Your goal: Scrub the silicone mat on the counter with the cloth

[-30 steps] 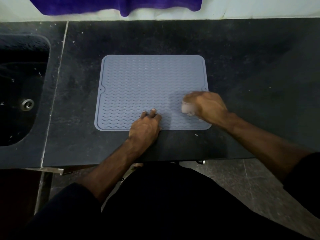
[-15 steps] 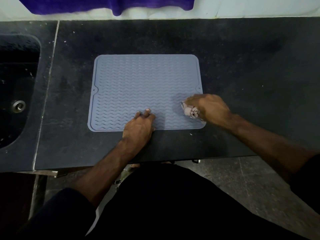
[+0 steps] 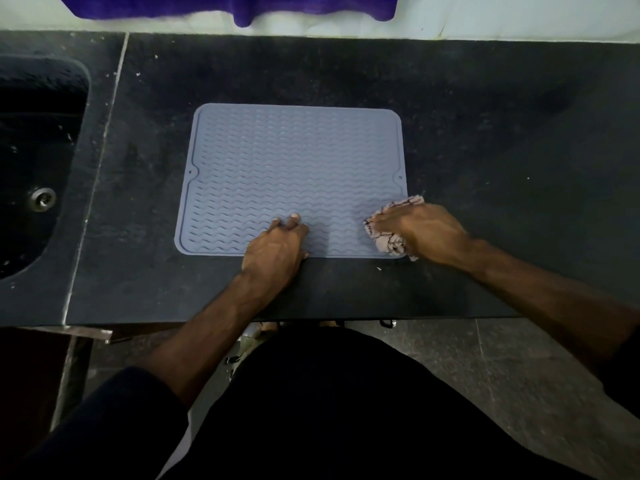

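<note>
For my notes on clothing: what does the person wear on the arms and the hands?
Both hands, left hand and right hand, are bare: no gloves, rings or watch show. The forearms are bare too. Dark sleeves are pushed up near the elbows; their exact colour is hard to tell in the dim light.

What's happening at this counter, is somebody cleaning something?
Yes. A person stands at a dark counter and scrubs a grey ribbed silicone mat. The right hand grips a crumpled patterned cloth at the mat's near right corner. The left hand presses its fingers on the mat's near edge to hold it in place. A sink sits to the left.
</note>
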